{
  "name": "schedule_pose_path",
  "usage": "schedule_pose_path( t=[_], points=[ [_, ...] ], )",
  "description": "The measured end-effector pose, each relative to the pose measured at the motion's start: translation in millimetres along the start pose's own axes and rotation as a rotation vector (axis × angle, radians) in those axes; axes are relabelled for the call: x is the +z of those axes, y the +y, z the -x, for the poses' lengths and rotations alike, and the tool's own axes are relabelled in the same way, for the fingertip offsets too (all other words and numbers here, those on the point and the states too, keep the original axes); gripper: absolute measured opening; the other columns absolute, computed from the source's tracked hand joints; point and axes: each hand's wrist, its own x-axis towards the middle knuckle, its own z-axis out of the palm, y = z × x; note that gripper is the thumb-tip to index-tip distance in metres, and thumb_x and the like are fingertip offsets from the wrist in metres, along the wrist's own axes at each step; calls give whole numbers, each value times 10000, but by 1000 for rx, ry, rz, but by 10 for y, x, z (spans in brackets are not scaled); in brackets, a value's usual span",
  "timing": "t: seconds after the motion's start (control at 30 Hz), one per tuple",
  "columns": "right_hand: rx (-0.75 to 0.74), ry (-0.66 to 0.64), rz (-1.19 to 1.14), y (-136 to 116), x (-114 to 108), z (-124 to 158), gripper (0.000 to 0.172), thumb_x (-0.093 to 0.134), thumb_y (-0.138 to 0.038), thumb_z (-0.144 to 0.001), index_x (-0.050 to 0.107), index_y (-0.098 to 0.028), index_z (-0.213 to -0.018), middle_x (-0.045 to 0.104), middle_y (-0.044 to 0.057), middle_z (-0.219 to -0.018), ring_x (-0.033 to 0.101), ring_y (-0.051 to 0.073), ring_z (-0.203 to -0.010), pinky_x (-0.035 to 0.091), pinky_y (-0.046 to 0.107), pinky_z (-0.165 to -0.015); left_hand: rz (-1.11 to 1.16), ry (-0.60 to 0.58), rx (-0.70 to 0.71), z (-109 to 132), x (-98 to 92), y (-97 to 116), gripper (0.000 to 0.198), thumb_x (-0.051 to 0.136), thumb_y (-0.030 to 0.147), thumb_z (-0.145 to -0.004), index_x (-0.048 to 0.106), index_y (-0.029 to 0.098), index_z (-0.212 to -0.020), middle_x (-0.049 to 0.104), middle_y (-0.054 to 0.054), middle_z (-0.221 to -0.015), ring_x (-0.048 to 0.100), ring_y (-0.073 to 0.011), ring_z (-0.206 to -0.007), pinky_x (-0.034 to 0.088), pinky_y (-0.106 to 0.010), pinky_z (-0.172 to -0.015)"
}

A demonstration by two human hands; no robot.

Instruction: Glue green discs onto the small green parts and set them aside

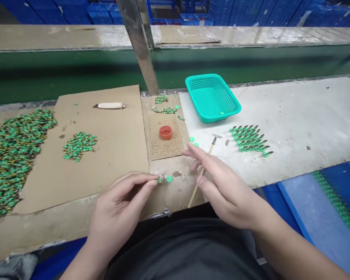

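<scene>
Disc [169, 179], green, at lower centre of frame, just beside small green piece [159, 180] in thumb-and-finger pinch of left hand [119, 206]. At lower right of centre, right hand [224, 188] with parted fingers over wooden-handled tool [195, 190]; cannot tell whether touching.

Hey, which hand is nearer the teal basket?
The right. Your right hand is on the basket's near side; your left hand is farther off, to the left, near a green disc.

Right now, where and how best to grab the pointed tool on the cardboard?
Probably mid-handle, pinched across its width from above, coming from the near side: the pointed tool lies crosswise on the cardboard, dark tip to the left, pale handle to the right.
</scene>
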Motion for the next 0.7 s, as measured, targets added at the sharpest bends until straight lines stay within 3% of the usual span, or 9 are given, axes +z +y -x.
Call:
schedule_pose_path(
  t=[0.13, 0.23, 0.27, 0.37, 0.43, 0.57, 0.7],
  points=[
    [34, 57, -190, 36, 49, -47, 589, 477, -136, -1243, 514, -321, -1801, 890, 55, -1257, 893, 217, -1104, 765, 442, -1123, -81, -25, 40, -27, 48, 7, 258, 846, 573, -1106, 935, 346, -1021, 921, -24, -1052, 870, -247, -924, 731, -359, -870],
    [109, 83, -304, 79, 114, -24, 674, 577, -238, -1278, 339, -360, -1897, 906, 48, -1296, 896, 199, -974, 777, 409, -1043, -95, -44, 52, -13, 77, 20, 195, 839, 522, -1118, 931, 364, -1049, 919, -3, -1061, 859, -229, -910, 694, -335, -797],
    [126, 94, -338, 95, 131, -17, 670, 604, -264, -1279, 347, -358, -1890, 909, 59, -1344, 894, 193, -954, 778, 398, -1014, -100, -48, 52, -9, 82, 22, 180, 838, 512, -1121, 930, 371, -1058, 919, 4, -1065, 855, -222, -905, 683, -329, -783],
    [167, 164, -452, 143, 171, -12, 322, 643, -331, -1285, 633, -308, -1606, 908, 63, -1356, 893, 168, -963, 765, 327, -932, -129, -55, 43, -12, 89, 28, 161, 841, 514, -1121, 928, 389, -1070, 916, 27, -1072, 843, -205, -893, 661, -318, -771],
    [197, 198, -493, 173, 194, -13, 125, 659, -375, -1286, 707, -278, -1347, 899, 53, -1297, 896, 150, -976, 748, 286, -915, -145, -59, 32, -21, 91, 36, 169, 844, 528, -1118, 927, 390, -1067, 917, 31, -1076, 837, -205, -877, 652, -321, -752],
    [243, 171, -443, 230, 223, -2, 135, 669, -400, -1278, 690, -268, -1296, 888, 41, -1187, 898, 163, -978, 732, 294, -918, -163, -68, 33, -33, 102, 40, 190, 830, 533, -1121, 924, 387, -1044, 911, 18, -1055, 824, -219, -838, 641, -342, -707],
    [194, 152, -307, 263, 184, 2, 95, 645, -353, -1269, 678, -265, -1286, 875, 43, -1141, 880, 185, -987, 704, 312, -911, -201, -68, 68, -30, 115, 34, 163, 827, 505, -1123, 916, 387, -1053, 912, 27, -1063, 830, -209, -841, 629, -332, -707]
  ],
)
